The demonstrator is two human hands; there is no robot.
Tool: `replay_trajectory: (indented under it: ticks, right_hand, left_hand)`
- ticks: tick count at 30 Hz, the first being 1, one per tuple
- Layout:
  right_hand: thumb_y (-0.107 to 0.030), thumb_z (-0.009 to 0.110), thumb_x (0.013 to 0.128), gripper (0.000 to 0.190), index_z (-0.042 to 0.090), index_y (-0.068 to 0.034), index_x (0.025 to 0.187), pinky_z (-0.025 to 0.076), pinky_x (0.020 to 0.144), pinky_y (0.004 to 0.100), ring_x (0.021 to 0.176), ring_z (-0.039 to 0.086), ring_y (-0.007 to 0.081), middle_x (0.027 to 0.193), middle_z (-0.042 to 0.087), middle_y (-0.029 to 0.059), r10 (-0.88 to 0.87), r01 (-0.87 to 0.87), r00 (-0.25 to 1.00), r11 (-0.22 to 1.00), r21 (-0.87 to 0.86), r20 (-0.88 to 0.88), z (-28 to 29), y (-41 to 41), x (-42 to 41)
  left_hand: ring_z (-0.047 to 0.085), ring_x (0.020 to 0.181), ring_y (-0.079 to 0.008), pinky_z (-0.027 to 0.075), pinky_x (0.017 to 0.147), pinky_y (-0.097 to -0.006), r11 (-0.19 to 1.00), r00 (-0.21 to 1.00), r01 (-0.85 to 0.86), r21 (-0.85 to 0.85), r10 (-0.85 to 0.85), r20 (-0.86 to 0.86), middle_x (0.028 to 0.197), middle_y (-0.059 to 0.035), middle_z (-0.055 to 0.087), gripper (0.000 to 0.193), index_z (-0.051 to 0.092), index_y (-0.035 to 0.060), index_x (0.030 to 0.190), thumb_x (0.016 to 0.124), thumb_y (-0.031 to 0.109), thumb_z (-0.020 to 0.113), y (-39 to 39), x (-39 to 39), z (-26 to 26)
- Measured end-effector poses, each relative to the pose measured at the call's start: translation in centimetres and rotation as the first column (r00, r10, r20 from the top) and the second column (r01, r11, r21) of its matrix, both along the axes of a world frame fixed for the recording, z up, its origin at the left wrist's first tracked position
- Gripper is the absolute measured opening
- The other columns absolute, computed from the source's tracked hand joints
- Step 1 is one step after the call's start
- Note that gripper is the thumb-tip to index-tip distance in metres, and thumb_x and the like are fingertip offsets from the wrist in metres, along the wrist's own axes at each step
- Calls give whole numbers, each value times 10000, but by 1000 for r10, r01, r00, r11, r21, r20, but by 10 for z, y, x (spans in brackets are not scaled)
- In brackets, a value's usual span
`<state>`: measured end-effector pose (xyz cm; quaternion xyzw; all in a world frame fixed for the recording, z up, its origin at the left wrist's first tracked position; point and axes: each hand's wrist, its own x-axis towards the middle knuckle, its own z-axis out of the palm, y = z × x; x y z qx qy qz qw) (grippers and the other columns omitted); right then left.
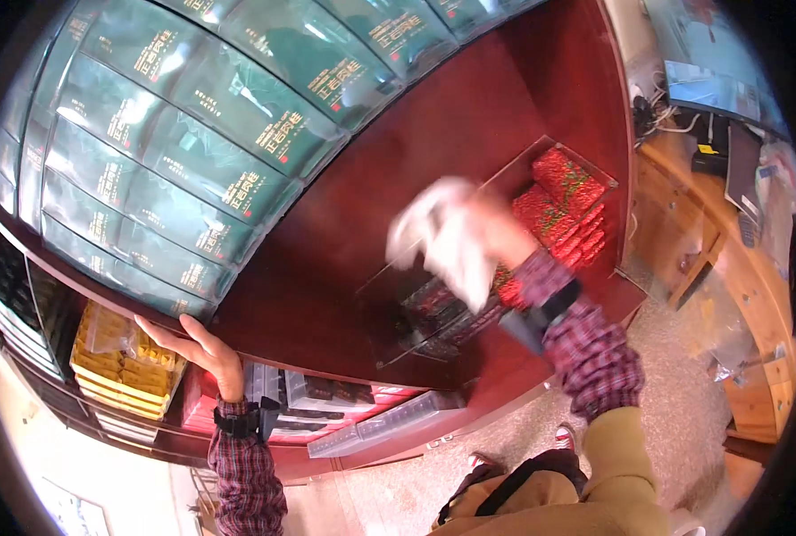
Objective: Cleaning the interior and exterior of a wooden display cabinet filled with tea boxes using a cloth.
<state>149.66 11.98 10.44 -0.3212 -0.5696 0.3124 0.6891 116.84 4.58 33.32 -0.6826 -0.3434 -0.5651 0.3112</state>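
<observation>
My right hand [498, 224] grips a white cloth [448, 241], both blurred, over a clear-topped case on the dark red wooden cabinet. Red foil packets [562, 201] with green print lie in the case at its far side. Dark packets [438, 308] lie in its nearer part, partly hidden by the cloth. My left hand [203, 348] rests with fingers spread on the edge of the cabinet top, beside the stacked green boxes [237, 127] in clear wrap. It holds nothing that I can see.
Below the top, shelves hold yellow packets [126, 362], red boxes and a clear plastic box [384, 422]. A wooden desk [739, 268] with a monitor [719, 74], cables and a remote control [747, 230] stands at the right. The floor [398, 499] shows below.
</observation>
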Motion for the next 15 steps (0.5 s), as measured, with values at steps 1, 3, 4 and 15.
replay_trajectory:
  ticks: [1, 3, 4, 15]
  right_hand:
    - [-110, 512, 800, 137, 566, -49, 911, 492, 640, 339, 717, 572, 195, 797, 589, 44, 316, -251, 654, 948, 197, -687, 28, 13, 20]
    - [-118, 515, 802, 337, 468, -19, 1121, 505, 649, 361, 819, 568, 196, 972, 561, 112, 27, -53, 543, 999, -2, -839, 66, 34, 69]
    - [-121, 517, 803, 398, 425, -10, 1174, 505, 659, 361, 847, 562, 197, 1031, 538, 132, -50, 119, 610, 992, 29, -791, 82, 36, 83]
    - [-218, 529, 731, 411, 541, -273, 1139, 77, 995, 612, 1274, 204, 350, 1258, 440, 127, -612, 532, 329, 749, 395, 719, 72, 110, -132]
  left_hand:
    - [124, 1303, -312, 106, 1059, -417, 1000, 1000, -15, 12, 16, -23, 1415, -215, 82, 601, 92, 15, 1370, 908, 243, 401, -2, -4, 3]
    - [126, 1302, -313, 106, 1058, -419, 998, 997, -49, 41, 51, -55, 1414, -214, 85, 591, 101, 7, 1365, 908, 238, 396, -3, -11, 6]
    - [129, 1301, -312, 105, 1058, -419, 998, 998, -49, 35, 51, -43, 1413, -213, 86, 587, 102, 3, 1364, 909, 231, 394, -2, -12, 4]
    - [124, 1303, -303, 89, 1062, -419, 997, 997, -62, 39, 64, -39, 1417, -198, 79, 570, 100, 5, 1363, 902, 185, 383, 1, -5, 6]
